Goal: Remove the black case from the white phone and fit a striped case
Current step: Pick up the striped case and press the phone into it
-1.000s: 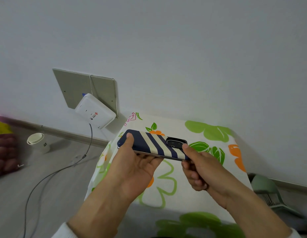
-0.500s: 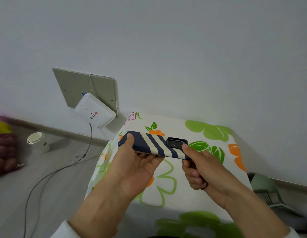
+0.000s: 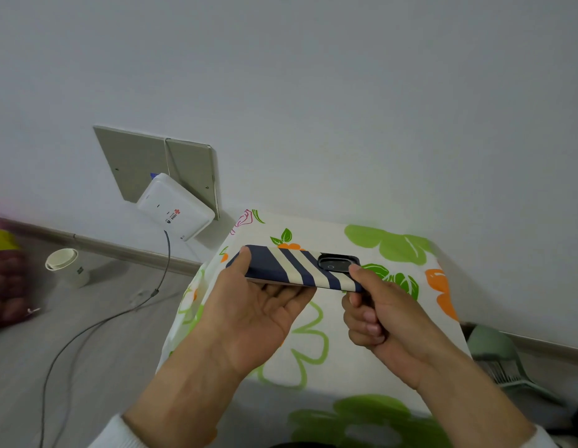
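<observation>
The phone in the striped case [image 3: 297,268], navy with cream stripes and a dark camera block near its right end, is held level above the table, back side up. My left hand [image 3: 248,315] cradles it from below, thumb pressed on the left end. My right hand [image 3: 374,305] pinches the right end, thumb on top beside the camera, fingers curled under. A thin pale edge of the phone shows along the near side. No black case is in view.
The table [image 3: 362,321] has a cloth with green and orange flowers and stands against a white wall. A white router [image 3: 174,206] with a cable leans at a wall panel. Paper cups [image 3: 66,266] stand on the floor at left, a green dustpan [image 3: 497,350] at right.
Almost nothing: both hands keep the same grip, and the phone has tilted slightly and shifted a little.
</observation>
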